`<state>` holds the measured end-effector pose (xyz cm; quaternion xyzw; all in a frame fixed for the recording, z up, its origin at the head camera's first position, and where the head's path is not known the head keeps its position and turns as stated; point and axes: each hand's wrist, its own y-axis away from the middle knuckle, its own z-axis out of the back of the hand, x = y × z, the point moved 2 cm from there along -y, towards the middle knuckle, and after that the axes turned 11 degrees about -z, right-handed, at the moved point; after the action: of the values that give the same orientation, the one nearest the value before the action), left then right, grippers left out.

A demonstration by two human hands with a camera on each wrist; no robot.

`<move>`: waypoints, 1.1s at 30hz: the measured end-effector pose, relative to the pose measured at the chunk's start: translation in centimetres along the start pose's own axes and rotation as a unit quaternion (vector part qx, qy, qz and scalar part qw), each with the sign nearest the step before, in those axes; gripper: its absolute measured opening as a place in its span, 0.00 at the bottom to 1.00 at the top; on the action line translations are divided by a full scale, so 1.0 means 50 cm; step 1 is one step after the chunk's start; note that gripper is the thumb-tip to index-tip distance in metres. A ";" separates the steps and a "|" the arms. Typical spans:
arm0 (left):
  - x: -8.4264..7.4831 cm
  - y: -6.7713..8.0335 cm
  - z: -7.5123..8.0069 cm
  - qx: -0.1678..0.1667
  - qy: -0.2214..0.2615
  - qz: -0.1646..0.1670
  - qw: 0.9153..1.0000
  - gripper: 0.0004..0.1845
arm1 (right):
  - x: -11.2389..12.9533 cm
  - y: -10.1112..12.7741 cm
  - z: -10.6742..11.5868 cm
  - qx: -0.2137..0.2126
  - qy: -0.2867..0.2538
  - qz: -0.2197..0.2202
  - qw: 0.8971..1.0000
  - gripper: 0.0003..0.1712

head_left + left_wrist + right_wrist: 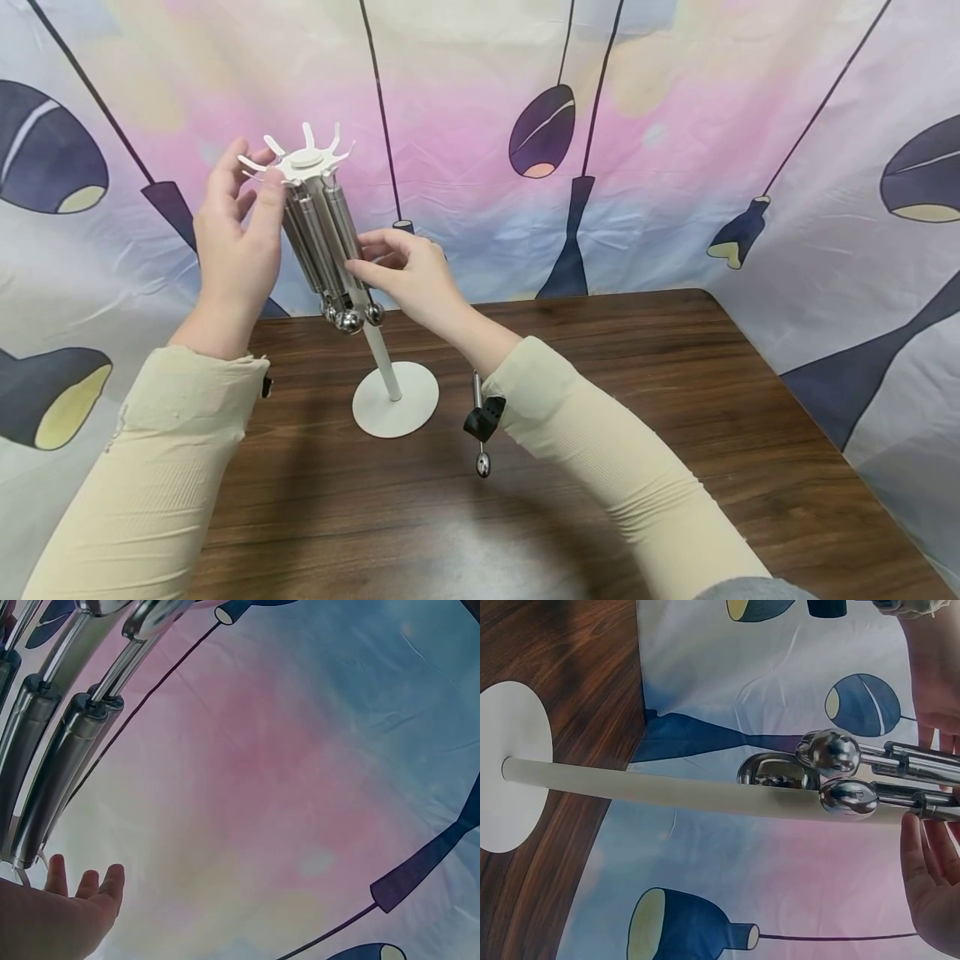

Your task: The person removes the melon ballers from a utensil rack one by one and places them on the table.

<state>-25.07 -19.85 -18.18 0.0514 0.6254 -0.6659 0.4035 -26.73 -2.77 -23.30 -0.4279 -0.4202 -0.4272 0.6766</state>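
Cream sleeves [150, 467], head view: nearest my lens, one on each side of the feed, cuffs bunched at the wrists.
White stand [383, 362]: from my remote seat I see its round base [416, 408] on the brown wooden table [765, 483], left of centre, toward the far edge; its pole rises to a pronged top [306, 158].
Metal utensils [315, 246]: several hang clustered below the prongs, handles up, rounded shiny heads down.
Left hand [240, 250]: at the left side of the pronged top, thumb in front and fingers behind, pinching prongs.
Right hand [412, 271]: thumb and fingers pinch the rightmost utensil's handle.
Loose tool [483, 463]: another metal piece with a rounded end, seen against the table below the right cuff; a black wrist fitting [483, 419] covers its middle for me.
Left wrist view: handles slant along the left edge; the left hand sits beneath, fingertips raised and apart, and from here I cannot tell what its thumb touches.
Right wrist view: the pole runs sideways across my picture, shiny heads beside it; the right hand touches a handle at the lower right, the left hand shows above, and a lamp-patterned backdrop [840, 892] fills the rear.
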 end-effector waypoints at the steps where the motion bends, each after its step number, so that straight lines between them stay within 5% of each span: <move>1: -0.001 0.000 0.001 -0.001 0.001 0.001 1.000 0.30 | 0.001 0.001 0.001 -0.001 0.002 0.001 1.000 0.20; 13: -0.009 -0.004 0.006 -0.020 -0.012 0.032 0.999 0.28 | 0.022 0.011 0.022 0.007 0.015 -0.006 1.000 0.21; 33: -0.009 0.002 0.008 -0.048 0.013 0.038 0.998 0.24 | 0.016 0.044 0.076 -0.008 -0.076 0.000 0.997 0.15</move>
<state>-24.52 -19.99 -17.89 0.0648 0.6591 -0.6187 0.4226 -25.20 1.20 -22.00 -0.4644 -0.4668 -0.3965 0.6397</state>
